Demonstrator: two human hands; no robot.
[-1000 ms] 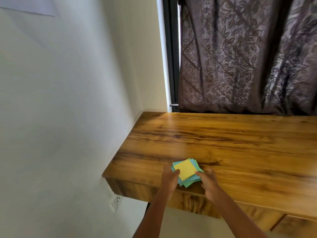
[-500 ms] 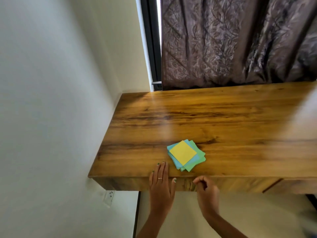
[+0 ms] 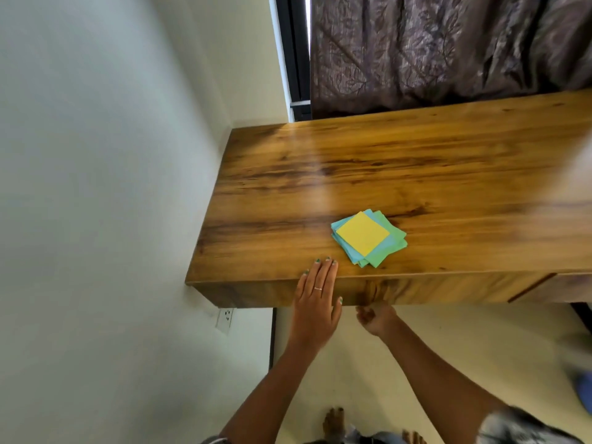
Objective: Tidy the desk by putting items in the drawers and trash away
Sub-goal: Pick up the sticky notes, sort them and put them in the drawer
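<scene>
- Two bare hands were at the front edge of the wooden surface [image 3: 416,174], near its left end.
- The left hand [image 3: 317,299] lay flat, palm down, with straight fingers [image 3: 322,270] resting on the top by the front edge; its grip was fully open and held nothing. A thin ring showed on one finger, and the nails were painted green.
- The right hand [image 3: 376,317] sat lower, just under the bottom edge of the drawer front [image 3: 416,288], with the fingers curled upward toward that edge. Whether its grip had hold of the drawer's underside or merely touched it could not be told, since the fingertips were hidden.
- The drawer front looked flush with the rest of the front face, with a seam visible further right.
- A small stack of paper squares [image 3: 368,237] lay on the surface close to the front edge, just beyond and to the right of the left hand, touched by neither hand. A yellow sheet sat on top, with blue and green sheets fanned unevenly beneath it.
- A white wall [image 3: 96,187] ran along the left side, and a wall outlet [image 3: 225,319] showed below the left end of the surface.
- A dark patterned curtain [image 3: 448,49] hung behind the far edge, beside a dark window frame [image 3: 293,56].
- Bare toes [image 3: 333,423] showed on the pale floor [image 3: 448,334] at the bottom.
</scene>
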